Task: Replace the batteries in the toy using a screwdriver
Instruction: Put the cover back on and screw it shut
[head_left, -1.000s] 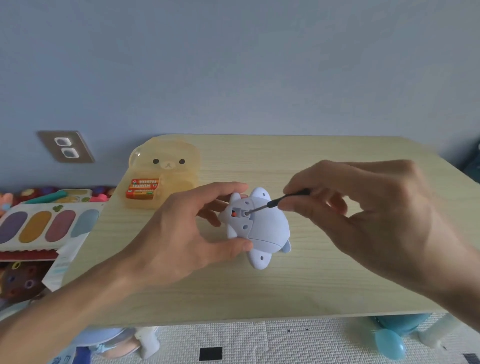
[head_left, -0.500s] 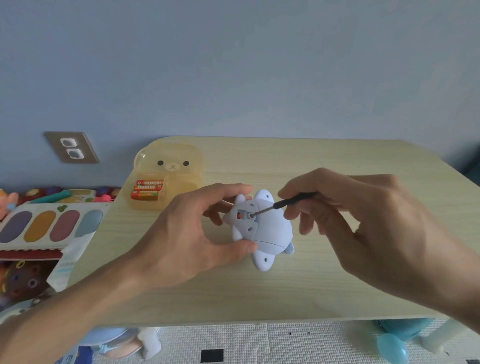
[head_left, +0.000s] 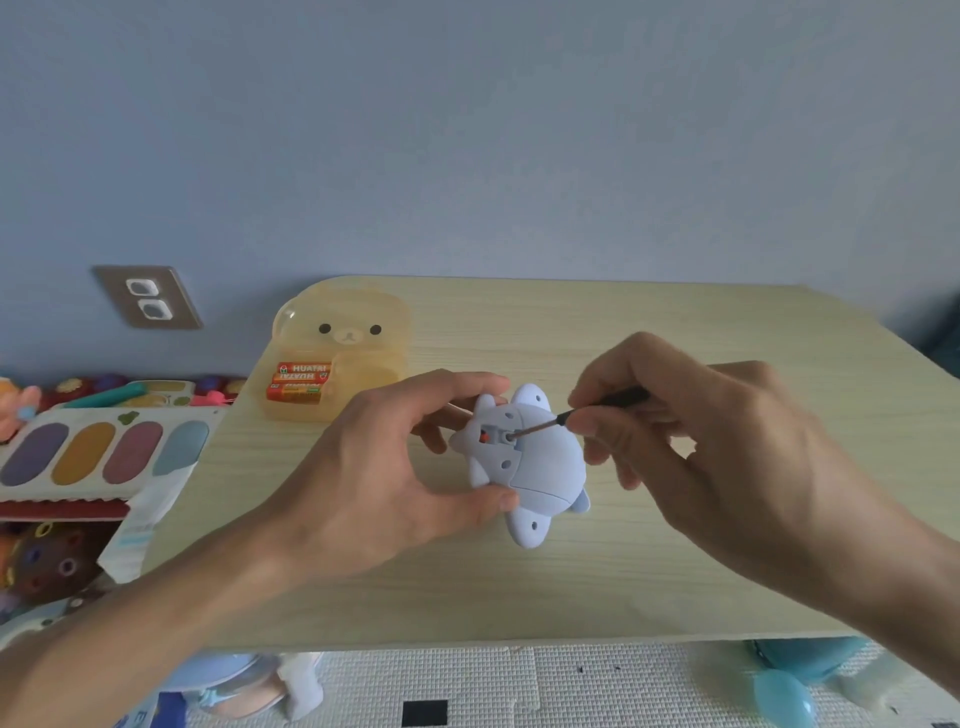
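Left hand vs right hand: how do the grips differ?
The left hand wraps the pale blue toy, thumb on its near side, fingers on its far side; the right hand pinches a thin black screwdriver in its fingertips. The left hand touches the toy directly; the right hand meets it only through the screwdriver tip, set in a recess on the toy's body. Shared: both bare, both over the wooden table.

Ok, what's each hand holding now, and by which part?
Left hand grips the toy by its sides; right hand pinches the screwdriver by its black handle.
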